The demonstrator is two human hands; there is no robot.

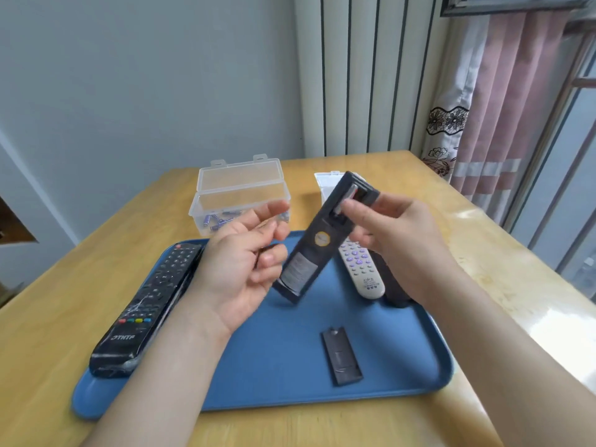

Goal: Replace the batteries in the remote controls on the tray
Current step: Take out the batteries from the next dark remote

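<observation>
Black plastic remote (pixel 317 240), likely light, rigid, slick, tilts above the blue tray (pixel 277 366), battery bay (pixel 346 201) open; right grip (pixel 396 233) clasps its upper end; left grip (pixel 238 262) curls loosely beside it, hold unclear; best held by the long edges.

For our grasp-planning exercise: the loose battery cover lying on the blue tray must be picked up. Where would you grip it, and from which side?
I would pinch the battery cover across its two long edges, coming down from above. It lies flat on the tray, thin and narrow, so only the edges offer purchase, and bare tray surrounds it.
</observation>
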